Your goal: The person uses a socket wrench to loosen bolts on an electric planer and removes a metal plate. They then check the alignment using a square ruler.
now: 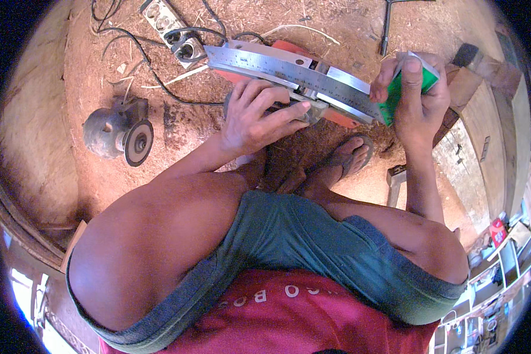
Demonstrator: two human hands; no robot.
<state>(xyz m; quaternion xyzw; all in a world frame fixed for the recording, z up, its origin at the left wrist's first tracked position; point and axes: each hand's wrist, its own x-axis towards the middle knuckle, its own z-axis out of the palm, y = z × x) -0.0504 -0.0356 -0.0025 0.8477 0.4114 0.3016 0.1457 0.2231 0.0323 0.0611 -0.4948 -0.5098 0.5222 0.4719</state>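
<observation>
Steel ruler (289,74) lies slantwise across the upper middle of the view, running from upper left down to the right, laid flat on top of an orange power tool (289,50) with a metal base plate that sits on the sawdust-covered ground (177,147). The ruler's right end reaches a green-handled piece (398,94), apparently the stock of a square, though its exact form cannot be told. The right hand (416,97) is closed around that green piece, thumb laid along its face and fingers wrapped behind. The left hand (256,118) rests on the tool just below the ruler, fingers curled and pressing on the body and on a clear guard part; whether it grips or merely steadies cannot be told. Directly below the tool, a foot in a sandal (351,156) stands on the ground, and the person's bare knees and blue shorts fill the lower centre. To the left, well apart from the hands, an angle grinder (119,133) lies on its side with its disc facing the right. At the upper left, a white power strip (174,29) holds a plug, with black cables (141,59) trailing across the sawdust. Wooden boards (484,118) stand at the right edge.
</observation>
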